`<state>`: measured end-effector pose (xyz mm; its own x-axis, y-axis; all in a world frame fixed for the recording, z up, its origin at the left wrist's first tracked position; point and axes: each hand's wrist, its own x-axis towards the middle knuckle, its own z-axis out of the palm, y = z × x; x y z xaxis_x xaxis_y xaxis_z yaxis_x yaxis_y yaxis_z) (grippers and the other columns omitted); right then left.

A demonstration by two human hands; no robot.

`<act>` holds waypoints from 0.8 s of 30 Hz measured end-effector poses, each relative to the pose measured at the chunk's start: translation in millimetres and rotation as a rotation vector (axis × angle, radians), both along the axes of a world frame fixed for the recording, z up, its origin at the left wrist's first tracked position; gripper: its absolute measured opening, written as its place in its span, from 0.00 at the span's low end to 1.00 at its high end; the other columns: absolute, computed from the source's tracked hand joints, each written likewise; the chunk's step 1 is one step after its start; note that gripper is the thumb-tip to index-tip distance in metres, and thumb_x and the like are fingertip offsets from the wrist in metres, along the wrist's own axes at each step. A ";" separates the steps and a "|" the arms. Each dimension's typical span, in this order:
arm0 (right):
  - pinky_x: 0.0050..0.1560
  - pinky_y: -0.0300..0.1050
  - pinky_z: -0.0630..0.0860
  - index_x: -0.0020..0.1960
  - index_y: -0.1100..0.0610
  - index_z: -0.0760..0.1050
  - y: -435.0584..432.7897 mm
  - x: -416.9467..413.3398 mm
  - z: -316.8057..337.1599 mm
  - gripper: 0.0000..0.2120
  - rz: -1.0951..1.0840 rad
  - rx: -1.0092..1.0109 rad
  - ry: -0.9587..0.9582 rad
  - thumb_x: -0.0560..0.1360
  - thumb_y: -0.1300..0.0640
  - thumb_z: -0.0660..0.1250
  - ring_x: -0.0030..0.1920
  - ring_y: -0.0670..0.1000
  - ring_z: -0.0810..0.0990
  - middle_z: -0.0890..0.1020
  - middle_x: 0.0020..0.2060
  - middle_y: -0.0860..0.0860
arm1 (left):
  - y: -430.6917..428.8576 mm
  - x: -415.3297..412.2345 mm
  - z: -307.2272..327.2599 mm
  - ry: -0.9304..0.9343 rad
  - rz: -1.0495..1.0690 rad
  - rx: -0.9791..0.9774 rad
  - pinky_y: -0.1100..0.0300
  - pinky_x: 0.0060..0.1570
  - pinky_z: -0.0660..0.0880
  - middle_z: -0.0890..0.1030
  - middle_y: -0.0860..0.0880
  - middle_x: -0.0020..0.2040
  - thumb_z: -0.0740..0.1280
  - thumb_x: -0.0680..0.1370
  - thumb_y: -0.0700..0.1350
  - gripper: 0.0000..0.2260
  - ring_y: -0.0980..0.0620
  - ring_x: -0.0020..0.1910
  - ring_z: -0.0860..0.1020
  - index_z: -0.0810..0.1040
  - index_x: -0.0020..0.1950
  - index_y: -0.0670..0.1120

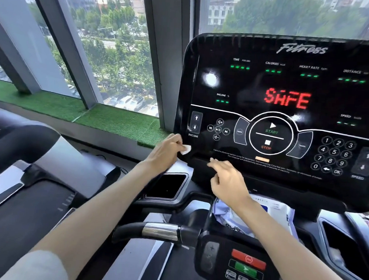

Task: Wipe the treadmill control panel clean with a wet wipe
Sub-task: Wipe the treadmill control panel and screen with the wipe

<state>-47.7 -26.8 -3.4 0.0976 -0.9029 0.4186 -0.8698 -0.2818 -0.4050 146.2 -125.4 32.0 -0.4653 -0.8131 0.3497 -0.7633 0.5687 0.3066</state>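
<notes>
The glossy black treadmill control panel fills the upper right and shows "SAFE" in red. My left hand is at the panel's lower left corner, just under the INCLINE buttons, pinched on a small white wet wipe that touches the panel's edge. Near the panel's bottom edge, below the START/STOP dial, hovers my right hand with its fingers apart and nothing in it. Under my right wrist lies a white and blue wet wipe pack on the console tray.
A dark cup-holder pocket sits below my left hand. The handlebar and a small pad with red and green buttons cross the foreground. Another treadmill stands at left. Windows and a green turf sill lie behind.
</notes>
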 end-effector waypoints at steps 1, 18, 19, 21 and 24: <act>0.47 0.48 0.76 0.55 0.63 0.78 0.1 -0.3 0.7 0.20 0.003 0.002 0.000 0.64 0.70 0.61 0.56 0.56 0.78 0.80 0.58 0.56 | 5.1 -10.0 -4.1 0.010 -0.051 -0.002 0.55 0.37 0.64 0.71 0.48 0.39 0.63 0.75 0.44 0.07 0.51 0.35 0.68 0.70 0.40 0.42; 0.33 0.42 0.77 0.47 0.65 0.80 24.8 -33.0 -1.6 0.17 -0.206 -0.104 0.089 0.60 0.74 0.69 0.42 0.56 0.81 0.83 0.38 0.54 | 31.2 -75.4 -3.7 -0.023 -0.194 0.016 0.51 0.48 0.71 0.74 0.44 0.49 0.62 0.73 0.31 0.10 0.47 0.48 0.72 0.80 0.47 0.40; 0.33 0.43 0.77 0.46 0.65 0.80 26.5 -36.7 -1.2 0.16 -0.223 -0.108 0.096 0.60 0.74 0.69 0.41 0.56 0.81 0.83 0.37 0.54 | 34.3 -83.9 -3.9 0.002 -0.231 0.004 0.50 0.46 0.73 0.75 0.43 0.47 0.62 0.72 0.29 0.11 0.46 0.47 0.71 0.81 0.48 0.39; 0.30 0.42 0.76 0.43 0.64 0.80 31.3 -44.7 0.1 0.13 -0.252 -0.120 0.116 0.61 0.73 0.67 0.39 0.57 0.80 0.82 0.34 0.54 | 38.5 -99.6 -7.6 -0.027 -0.306 -0.029 0.48 0.40 0.75 0.73 0.45 0.44 0.63 0.70 0.27 0.11 0.48 0.45 0.71 0.81 0.46 0.39; 0.29 0.38 0.72 0.41 0.62 0.80 42.9 -59.6 3.6 0.11 -0.311 -0.152 0.146 0.61 0.69 0.62 0.36 0.55 0.79 0.80 0.31 0.53 | 44.9 -124.4 -16.3 -0.056 -0.402 -0.076 0.49 0.35 0.76 0.72 0.46 0.43 0.66 0.70 0.28 0.10 0.50 0.44 0.70 0.80 0.46 0.40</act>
<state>-107.3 16.1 0.2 -0.1033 -0.8274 0.5520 -0.9687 -0.0423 -0.2447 21.8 -80.4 15.7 -0.7609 -0.5351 0.3670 -0.4899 0.8446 0.2160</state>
